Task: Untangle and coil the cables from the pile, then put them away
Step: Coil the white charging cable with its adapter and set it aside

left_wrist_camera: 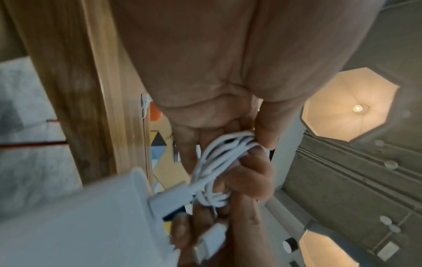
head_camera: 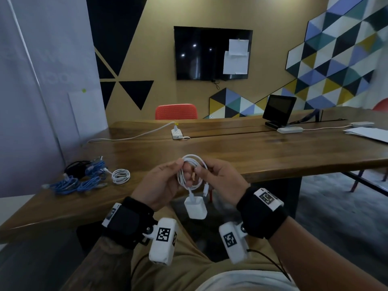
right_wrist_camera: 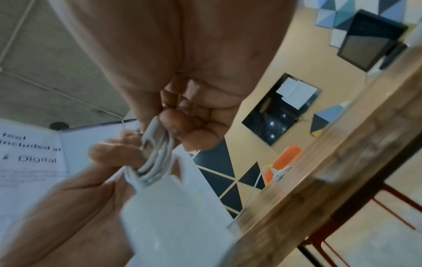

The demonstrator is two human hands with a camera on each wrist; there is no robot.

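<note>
left hand: fills top of view, palm side toward camera, thumb and fingers pinch the top of the coil
white cable: wound in several loops, bundle runs between both hands
right hand: comes in from below, fingers curled round lower part of coil
charger block: white, blurred, very close to lens at lower left, cable plug seated in it
loose connector: white with metal tip, hangs at bottom beside right hand
bench: wooden edge runs down left side
ceiling lamp: octagonal, lit, at right
</note>
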